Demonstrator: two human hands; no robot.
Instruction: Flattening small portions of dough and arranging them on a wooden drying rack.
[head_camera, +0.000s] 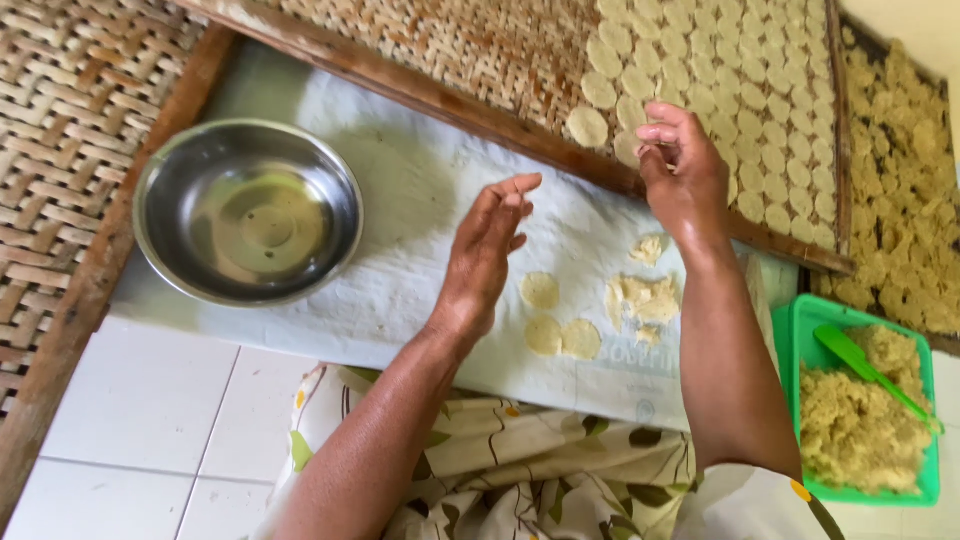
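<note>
- Head view: the right hand (683, 170) is in the upper right of the frame, at the wooden edge of a big woven tray (480, 50). Its fingers are curled at the tray's edge, right by the dough rounds there; I cannot tell if it pinches one.
- The tray holds many flat dough rounds (720, 90) set close together in rows.
- The left hand (487, 255) is in the middle of the frame. It is open with flat fingers and holds nothing. It is over a white cloth (420, 200).
- Three small flat discs (560, 320) lie on the cloth just right of the left hand.
- A torn lump of dough (645, 297) lies beside them, between the two arms.
- A shiny metal bowl (248, 210) sits on the cloth at the left of the frame.
- A green tub (800, 340) is at the lower right. It is full of crumbly yellow dough, and a green scoop (860, 365) lies in it.
- Another woven tray (70, 110) is at the far left.
</note>
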